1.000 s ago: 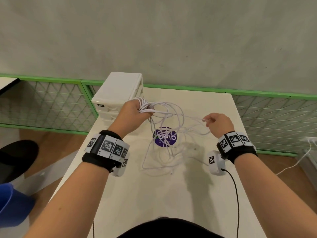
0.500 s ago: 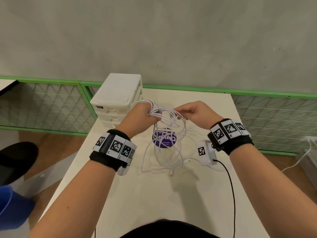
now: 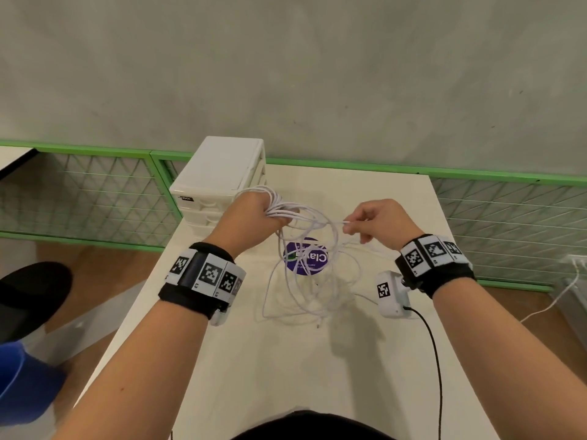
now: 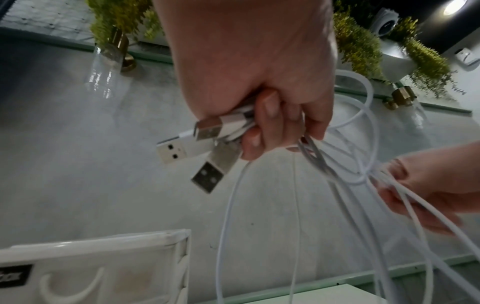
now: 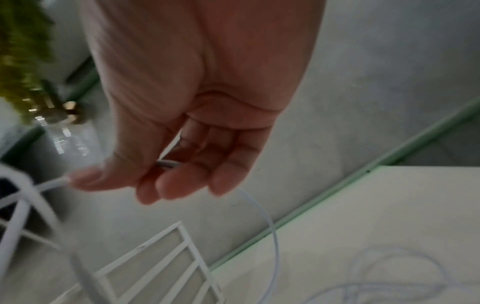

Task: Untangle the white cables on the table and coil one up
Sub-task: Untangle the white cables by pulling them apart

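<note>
The job looks only partly done. The left hand (image 3: 254, 214) is closed tight around a bunch of thin white cables (image 3: 305, 281), with three flat metal plugs (image 4: 205, 144) sticking out of the fist. The right hand (image 3: 378, 222), just beside it, pinches one cable between thumb and fingers. Below both hands the smooth, bendy cables hang in messy loops onto the pale table (image 3: 286, 376), still crossed over each other. No neat coil shows yet.
</note>
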Demonstrator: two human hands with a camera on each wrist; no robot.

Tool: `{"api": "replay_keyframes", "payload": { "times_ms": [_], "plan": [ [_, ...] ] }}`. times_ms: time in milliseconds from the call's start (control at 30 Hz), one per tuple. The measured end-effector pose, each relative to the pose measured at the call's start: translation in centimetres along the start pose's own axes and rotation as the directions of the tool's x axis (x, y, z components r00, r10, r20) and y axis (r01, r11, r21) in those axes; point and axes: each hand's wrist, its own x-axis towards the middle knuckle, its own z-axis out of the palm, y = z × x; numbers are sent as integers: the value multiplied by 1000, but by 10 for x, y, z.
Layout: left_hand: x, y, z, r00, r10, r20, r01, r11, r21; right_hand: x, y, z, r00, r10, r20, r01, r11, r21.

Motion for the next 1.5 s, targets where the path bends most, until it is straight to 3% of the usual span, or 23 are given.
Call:
{"api": "replay_keyframes", "payload": {
  "times_ms": [100,233,367,500,633,700,767,800,833,900,967,1033,1133,1267,1333,1500],
  "plan": [
    [-2,-11,-5,996,-61,-58,61,998,7,-8,24,-11,989,76,-130,-74,997,19],
    [-2,-25,-5,992,-94,-78,93,996,-17,-14,56,-30,928,176,-327,-209,975,-70],
    [-1,-24,4,997,-43,-63,45,998,36,-14,75,-34,880,292,-374,-399,883,-249],
    [0,-30,-2,985,-48,-166,61,995,74,-18,97,-42,804,397,-443,-535,808,-247],
    [-3,-43,-15,939,-96,-330,100,995,-5,-26,118,-51,745,521,-417,-655,690,-308],
    [-3,-44,-14,952,-78,-296,71,997,-34,-28,121,-47,745,551,-377,-667,607,-431],
    [-2,-37,-9,977,-39,-210,37,999,-11,-24,116,-36,762,542,-354,-639,541,-547],
    [-1,-32,-7,984,-28,-174,33,999,28,-20,110,-30,793,497,-352,-603,555,-573],
    [0,-27,-4,988,-18,-152,27,998,60,-15,102,-23,851,395,-346,-524,625,-578],
    [3,-19,-1,993,-5,-117,14,997,76,-5,77,-10,961,28,-276,-181,817,-548],
    [6,-12,3,996,18,-90,-12,998,62,3,43,5,947,-268,-177,161,873,-460],
    [8,-4,5,997,34,-64,-30,998,61,8,10,17,936,-348,-52,304,874,-379],
    [12,0,2,996,15,-88,-10,998,57,10,-19,25,957,-212,198,248,951,-182],
    [15,1,-9,984,-5,-179,11,999,35,7,-27,22,955,-119,270,157,980,-122],
    [15,-1,-11,981,-13,-196,18,1000,22,8,-25,19,969,-122,216,156,977,-147],
    [13,-14,-16,955,-63,-289,62,998,-11,16,4,-7,976,-163,-142,111,943,-313]
  ]
}}
